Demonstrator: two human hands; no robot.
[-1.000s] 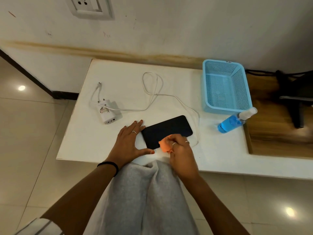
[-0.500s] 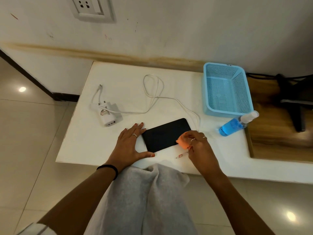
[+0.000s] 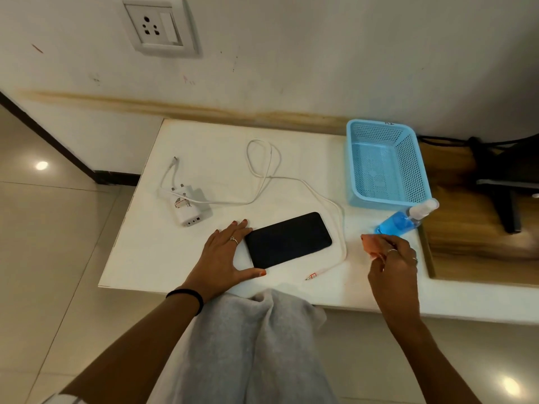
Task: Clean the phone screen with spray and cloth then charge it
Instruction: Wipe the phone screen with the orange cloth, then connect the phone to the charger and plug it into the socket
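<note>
I see the phone (image 3: pixel 288 239) lying face up on the white table (image 3: pixel 151 258), its dark screen blank and evenly black, its long side slanting up toward my right hand. Its near-left end sits inside the span of my left hand (image 3: pixel 223 259), which rests flat on the table with fingers straight and spread, the fingertips at the phone's far-left corner and the thumb stretched along its near edge. My right hand (image 3: pixel 392 265) is off to the right of the phone, apart from it, fingers curled and pinching a small orange cloth (image 3: pixel 373 244) bunched at the fingertips. Just beyond that hand the spray bottle (image 3: pixel 405 220) lies on its side, blue liquid inside and a clear cap pointing away to the right, right next to the cloth, though I cannot tell whether they touch. Farther past the bottle stands a light blue basket (image 3: pixel 388 201). Between my hands a white cable (image 3: pixel 339 228) runs around the phone's right end, its plug (image 3: pixel 313 275) lying near my right wrist side. Beyond my left hand sits the white charger (image 3: pixel 189 209), and higher on the wall is a socket (image 3: pixel 159 26).
</note>
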